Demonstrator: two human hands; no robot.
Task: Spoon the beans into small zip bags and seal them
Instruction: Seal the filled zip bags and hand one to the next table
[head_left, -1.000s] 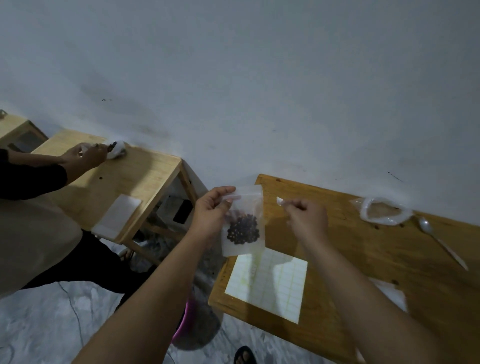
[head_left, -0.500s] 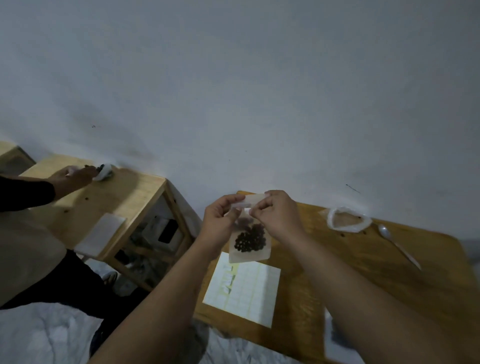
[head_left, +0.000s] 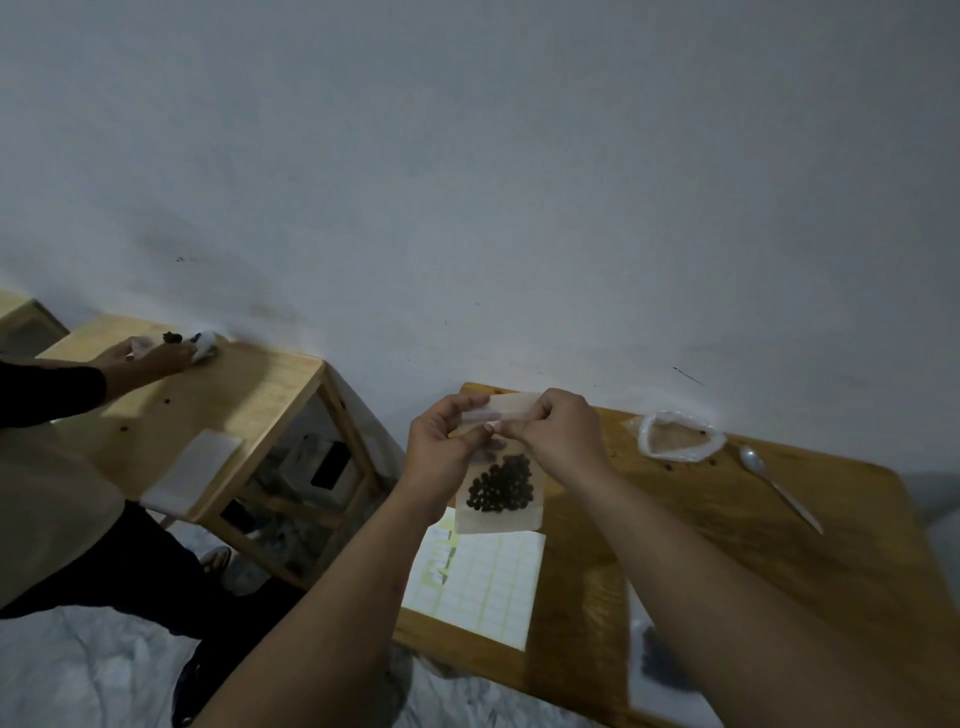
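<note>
A small clear zip bag (head_left: 500, 512) with a clump of dark beans (head_left: 502, 484) in its lower half hangs upright in front of me, above the wooden table (head_left: 727, 525). My left hand (head_left: 445, 451) and my right hand (head_left: 555, 435) both pinch its top strip, thumbs and fingers meeting at the middle. A white plastic spoon (head_left: 778, 486) lies on the table at the right. Beside it sits an open rolled-down plastic bag (head_left: 678, 436), a few loose beans around it.
A white sheet of labels (head_left: 480, 582) lies at the table's near left edge. Another bag with dark beans (head_left: 662, 660) lies at the front, partly behind my right arm. On a second wooden table (head_left: 234, 405) to the left, another person's hand (head_left: 150, 358) handles a bag.
My right hand came in from the right and took hold of the bag's top beside my left hand. The fingers now press along the strip. The view has shifted left.
</note>
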